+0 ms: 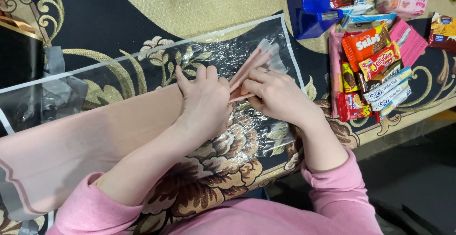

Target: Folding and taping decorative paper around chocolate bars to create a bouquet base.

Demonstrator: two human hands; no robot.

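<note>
far left: grey tape strip (56, 80) stuck on the clear film near the table's left edge, well apart from both hands.
sheet: pink wrapping sheet (61, 145) with clear film (223, 50) on top, spread over the patterned tablecloth (109, 26). Pink part runs from lower left up to the hands; clear part has a white border along its top edge.
left hand: left hand (204, 102) palm down, fingers mostly straight and slightly spread, pressing flat on the sheet. Not wrapped around anything; fingertips sit right against the fold.
fold: folded pink corner (249, 66) of the sheet, a narrow creased strip angling up and right from between the two hands. Tip pokes out past the fingers, with a bit of clear film at the end.
right hand: right hand (275, 95) curled, fingers bent over the lower end of the fold and pinching it against the sheet. Ring on one finger. Touches or nearly touches the left hand at the fold.
sleeves: pink sleeves (332, 192) on both forearms, pushed up short of the wrists.
tape dispenser: blue tape dispenser (311, 7) at the top edge, up and right of the hands, apart from them.
snacks: pile of snack packets (375, 69) right of the sheet, red, orange, pink and white-blue wrappers, just beside the film's right edge. More packets along the top right corner.
</note>
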